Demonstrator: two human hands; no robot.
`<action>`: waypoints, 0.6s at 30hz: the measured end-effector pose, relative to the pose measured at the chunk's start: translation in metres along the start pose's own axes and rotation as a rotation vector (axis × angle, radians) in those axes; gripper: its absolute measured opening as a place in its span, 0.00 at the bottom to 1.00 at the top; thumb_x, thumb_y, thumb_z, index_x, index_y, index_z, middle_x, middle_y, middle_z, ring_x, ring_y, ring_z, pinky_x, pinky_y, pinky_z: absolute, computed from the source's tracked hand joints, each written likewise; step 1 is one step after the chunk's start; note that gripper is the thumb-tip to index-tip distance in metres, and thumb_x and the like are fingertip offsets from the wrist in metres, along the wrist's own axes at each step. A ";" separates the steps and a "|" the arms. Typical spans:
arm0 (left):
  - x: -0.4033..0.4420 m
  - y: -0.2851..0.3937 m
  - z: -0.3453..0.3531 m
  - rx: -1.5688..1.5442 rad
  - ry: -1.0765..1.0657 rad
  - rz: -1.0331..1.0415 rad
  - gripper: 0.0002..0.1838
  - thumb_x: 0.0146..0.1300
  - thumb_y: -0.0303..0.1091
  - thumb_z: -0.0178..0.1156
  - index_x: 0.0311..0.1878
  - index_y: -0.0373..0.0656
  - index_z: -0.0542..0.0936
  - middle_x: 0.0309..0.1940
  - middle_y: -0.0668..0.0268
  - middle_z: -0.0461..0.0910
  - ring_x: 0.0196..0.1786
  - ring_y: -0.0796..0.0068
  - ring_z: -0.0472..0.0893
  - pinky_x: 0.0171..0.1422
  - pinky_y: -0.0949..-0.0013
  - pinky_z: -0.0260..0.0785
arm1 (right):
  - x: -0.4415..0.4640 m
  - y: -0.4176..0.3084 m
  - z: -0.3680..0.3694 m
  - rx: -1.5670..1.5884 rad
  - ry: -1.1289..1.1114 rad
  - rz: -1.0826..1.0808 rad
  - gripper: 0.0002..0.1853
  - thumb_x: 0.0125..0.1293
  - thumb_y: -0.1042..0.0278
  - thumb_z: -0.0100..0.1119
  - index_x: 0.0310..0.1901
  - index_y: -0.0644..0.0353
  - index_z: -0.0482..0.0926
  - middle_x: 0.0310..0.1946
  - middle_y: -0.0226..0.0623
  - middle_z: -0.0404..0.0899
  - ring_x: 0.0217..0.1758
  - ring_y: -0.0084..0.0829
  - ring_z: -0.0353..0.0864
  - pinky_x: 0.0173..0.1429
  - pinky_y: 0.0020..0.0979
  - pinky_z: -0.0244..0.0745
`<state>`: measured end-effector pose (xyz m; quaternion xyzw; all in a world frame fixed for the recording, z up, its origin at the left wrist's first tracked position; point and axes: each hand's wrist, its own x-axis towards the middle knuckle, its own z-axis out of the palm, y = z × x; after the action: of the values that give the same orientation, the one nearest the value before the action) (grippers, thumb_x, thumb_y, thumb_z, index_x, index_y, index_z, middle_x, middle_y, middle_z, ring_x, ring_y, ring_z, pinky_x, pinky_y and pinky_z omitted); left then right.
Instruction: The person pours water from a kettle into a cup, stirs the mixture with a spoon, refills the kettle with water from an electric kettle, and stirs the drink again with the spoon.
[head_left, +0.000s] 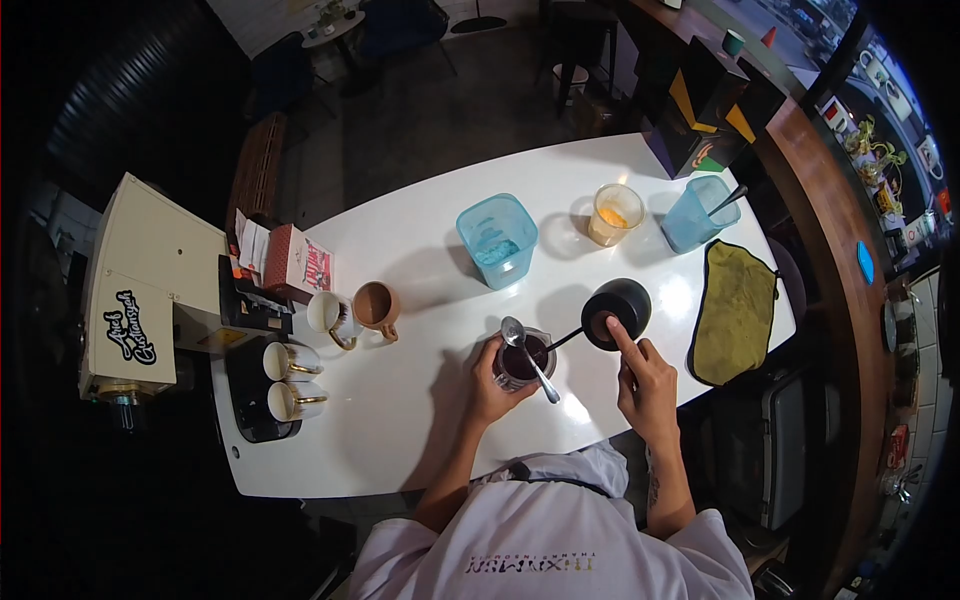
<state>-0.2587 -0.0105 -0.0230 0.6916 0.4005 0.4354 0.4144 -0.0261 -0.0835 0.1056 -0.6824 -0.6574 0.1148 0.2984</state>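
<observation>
My left hand (489, 392) is wrapped round a clear glass (511, 368) that holds a dark liquid. A metal spoon (536, 366) lies across the top of this glass, its bowl toward the far side and its handle toward me. In my right hand (648, 388) is a black gooseneck kettle (631, 297), with my index finger stretched onto its brown lid. The kettle's thin spout points left, its tip at the glass rim. Whether water is flowing from it I cannot make out.
Farther back stand a blue container (497, 240), a glass with orange contents (613, 218) and another blue container (695, 218) with a dark handle. An olive cloth pouch (735, 315) lies right. On the left are a brown cup (376, 308), white cups (290, 361) and a cream machine (150, 260).
</observation>
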 end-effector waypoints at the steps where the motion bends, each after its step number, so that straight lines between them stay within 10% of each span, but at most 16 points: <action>1: 0.000 0.000 0.000 -0.005 0.004 -0.001 0.47 0.43 0.35 0.85 0.66 0.34 0.72 0.55 0.55 0.80 0.59 0.59 0.82 0.65 0.59 0.75 | 0.001 0.000 -0.001 0.000 0.001 0.002 0.50 0.51 0.90 0.60 0.77 0.36 0.68 0.29 0.40 0.75 0.27 0.41 0.77 0.31 0.42 0.74; 18: 0.003 0.007 -0.001 -0.031 -0.003 -0.030 0.45 0.42 0.32 0.84 0.65 0.36 0.72 0.54 0.56 0.81 0.57 0.60 0.83 0.64 0.60 0.76 | 0.002 -0.001 0.000 -0.017 0.012 -0.009 0.50 0.51 0.89 0.60 0.76 0.35 0.68 0.29 0.40 0.73 0.26 0.41 0.77 0.30 0.42 0.74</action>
<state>-0.2569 -0.0099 -0.0153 0.6796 0.4033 0.4344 0.4322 -0.0268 -0.0814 0.1072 -0.6827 -0.6594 0.1038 0.2973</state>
